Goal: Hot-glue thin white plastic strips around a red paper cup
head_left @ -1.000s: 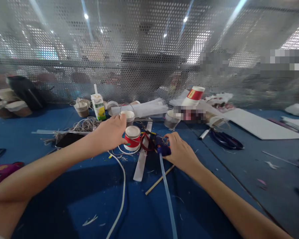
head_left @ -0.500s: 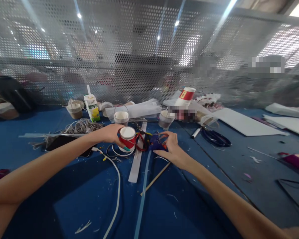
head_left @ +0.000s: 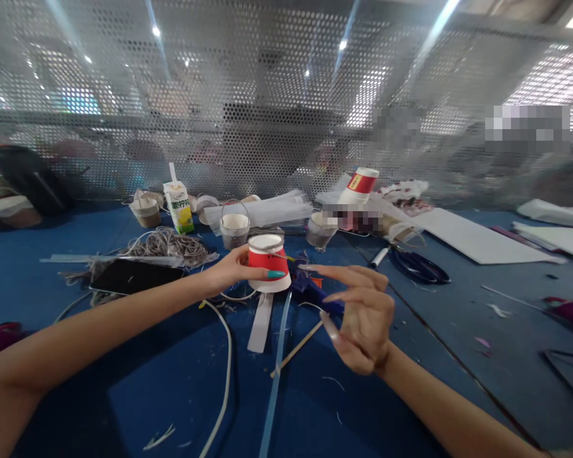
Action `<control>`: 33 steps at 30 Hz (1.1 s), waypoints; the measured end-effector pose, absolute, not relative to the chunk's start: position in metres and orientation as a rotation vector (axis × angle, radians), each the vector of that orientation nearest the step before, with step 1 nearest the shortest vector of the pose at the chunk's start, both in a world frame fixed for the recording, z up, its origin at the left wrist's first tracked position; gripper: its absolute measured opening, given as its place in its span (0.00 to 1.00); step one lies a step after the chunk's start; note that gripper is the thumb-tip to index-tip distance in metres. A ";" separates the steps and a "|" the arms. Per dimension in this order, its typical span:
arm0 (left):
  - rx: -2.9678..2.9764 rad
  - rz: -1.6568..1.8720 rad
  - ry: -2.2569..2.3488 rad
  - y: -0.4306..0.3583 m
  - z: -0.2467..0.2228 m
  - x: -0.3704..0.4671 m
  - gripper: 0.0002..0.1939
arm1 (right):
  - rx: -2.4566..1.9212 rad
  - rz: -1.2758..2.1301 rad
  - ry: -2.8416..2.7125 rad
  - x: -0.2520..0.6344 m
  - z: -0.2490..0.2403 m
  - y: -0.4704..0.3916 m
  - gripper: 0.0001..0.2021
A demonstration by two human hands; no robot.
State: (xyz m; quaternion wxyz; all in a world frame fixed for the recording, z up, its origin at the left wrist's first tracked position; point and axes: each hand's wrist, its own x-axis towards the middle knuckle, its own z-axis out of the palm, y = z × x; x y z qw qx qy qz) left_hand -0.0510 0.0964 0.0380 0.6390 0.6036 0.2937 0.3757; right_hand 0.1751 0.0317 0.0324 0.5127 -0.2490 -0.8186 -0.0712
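Upside down in the grip of the left hand (head_left: 232,270), a red-and-white cup (head_left: 267,266) near the middle of the blue table (head_left: 162,375), with fingers closed around its side and a teal-nailed digit across the front. Just to the right, above a blue tool (head_left: 310,291), the right hand (head_left: 365,308), with fingers half bent and tips spread apart. Below the cup, a paper strip (head_left: 260,327); beside it, a clear strip (head_left: 277,362) across a wooden stick (head_left: 298,348), and farther left a white cable (head_left: 228,381). Beyond the left forearm, a phone (head_left: 134,277) against tangled cord (head_left: 176,247). Behind, a drink carton (head_left: 179,208), two gray cups (head_left: 234,230) and a tilted cup stack (head_left: 361,184), all before a perforated metal panel (head_left: 267,127). Farther right, a marker (head_left: 379,257) and white board (head_left: 477,236).
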 end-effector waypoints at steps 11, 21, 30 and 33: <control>1.252 0.976 0.650 0.091 0.008 -0.044 0.27 | -0.677 0.151 -2.283 0.160 0.035 0.027 0.04; 1.246 0.846 0.598 0.089 0.012 -0.048 0.27 | -0.683 0.190 -2.257 0.166 0.039 0.033 0.04; 1.178 0.785 0.448 0.091 0.013 -0.052 0.28 | -0.741 0.247 -2.112 0.168 0.036 0.030 0.04; 1.172 0.759 0.400 0.090 0.014 -0.052 0.26 | -0.768 0.259 -2.015 0.168 0.032 0.030 0.05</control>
